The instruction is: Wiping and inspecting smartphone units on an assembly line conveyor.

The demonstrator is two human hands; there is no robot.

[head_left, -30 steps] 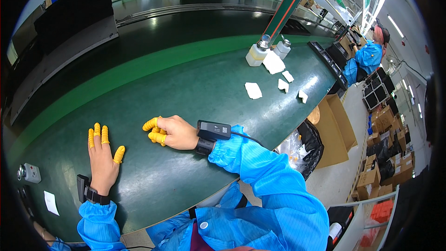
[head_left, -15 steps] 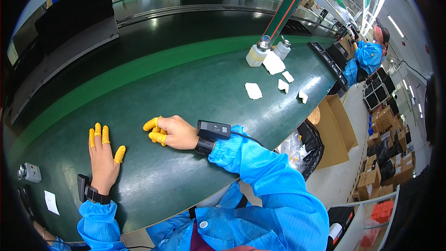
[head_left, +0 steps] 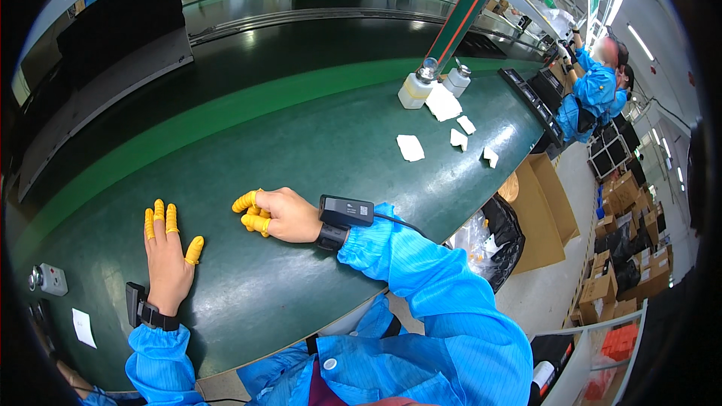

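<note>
Both hands are just parked on the green counter (head_left: 316, 135), holding nothing. Left hand (head_left: 169, 256) lies flat and open near the front edge, fingers spread; right hand (head_left: 282, 214) is loosely curled beside it. Rubbery yellow finger cots (head_left: 252, 201) cover the fingertips. 2 plastic bottles (head_left: 416, 90) and white paper scraps (head_left: 411, 147) sit toward the far right corner.

green table top (head_left: 316, 143): smooth, slightly glossy | yellow finger covers (head_left: 252, 213): rubbery, matt | blue sleeves (head_left: 421, 286): thin ribbed cloth | wrist device (head_left: 346, 210): black plastic | white slips (head_left: 411, 147): paper | bottles (head_left: 416, 90): translucent plastic | boxes (head_left: 543, 203): cardboard
</note>
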